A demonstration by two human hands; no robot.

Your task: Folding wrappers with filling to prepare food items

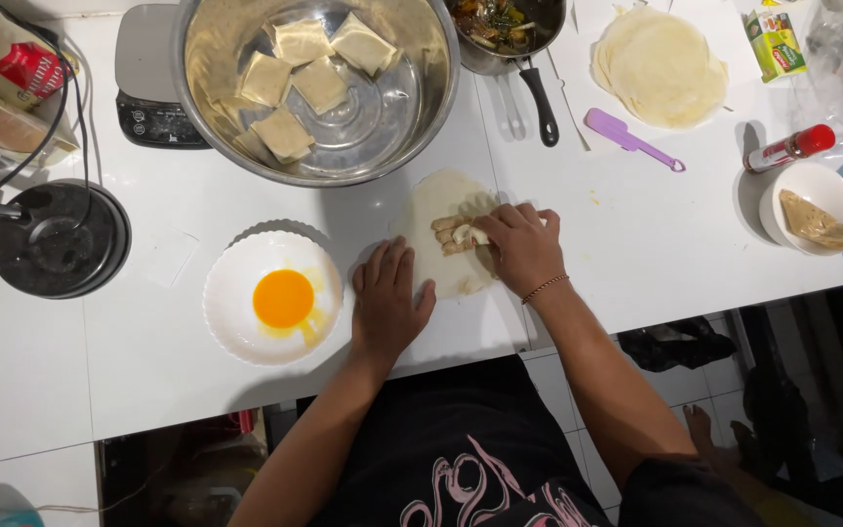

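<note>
A thin pale round wrapper (441,200) lies flat on the white table (636,234) just in front of me. A small heap of brown filling strips (453,235) rests on its middle. My right hand (519,249) is on the wrapper's right side, its fingers touching the filling and a fold of wrapper. To the left, my left hand (387,303) presses palm down on the wrapper's near left edge, fingers together and flat.
A white bowl (236,322) with an egg yolk (283,299) sits left of my left hand. Behind are a steel bowl (421,117) of folded parcels, a pan (519,49) of filling, stacked wrappers (661,63), a purple spatula (626,137), a scale (143,88).
</note>
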